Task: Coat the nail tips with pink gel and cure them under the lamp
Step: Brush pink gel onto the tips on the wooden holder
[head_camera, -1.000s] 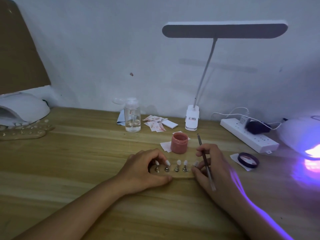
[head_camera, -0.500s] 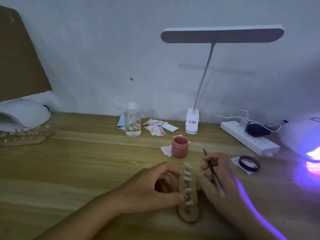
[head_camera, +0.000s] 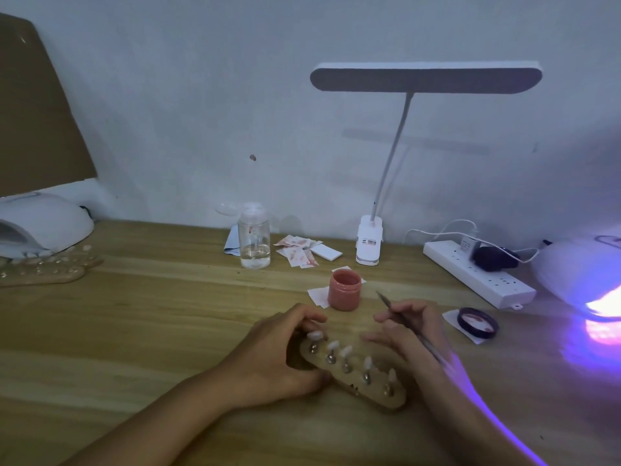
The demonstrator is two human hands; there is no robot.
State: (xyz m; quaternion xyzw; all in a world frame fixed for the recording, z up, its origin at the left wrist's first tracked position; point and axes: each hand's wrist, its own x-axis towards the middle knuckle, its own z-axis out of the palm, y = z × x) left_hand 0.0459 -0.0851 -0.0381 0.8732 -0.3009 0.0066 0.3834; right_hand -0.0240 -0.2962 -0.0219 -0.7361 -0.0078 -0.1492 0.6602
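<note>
Progress: I judge none coated yet. White plastic nail tips (head_camera: 332,345) sit bare on oval wooden holder (head_camera: 374,391); left hand (head_camera: 279,356) grips it, right hand (head_camera: 411,331) pinches thin metal brush (head_camera: 386,300).

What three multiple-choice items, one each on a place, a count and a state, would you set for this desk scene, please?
1. Where is the jar?
A) behind the holder
B) on a shelf
C) on the floor

2. How many nail tips sit on the holder?
A) three
B) five
C) eight

3. What state is the right lamp in?
A) dark
B) boxed
C) glowing violet

Answers:
1 A, the jar stands just beyond the holder on the table.
2 B, five tips stand in a row.
3 C, violet light spills from its opening.
</note>
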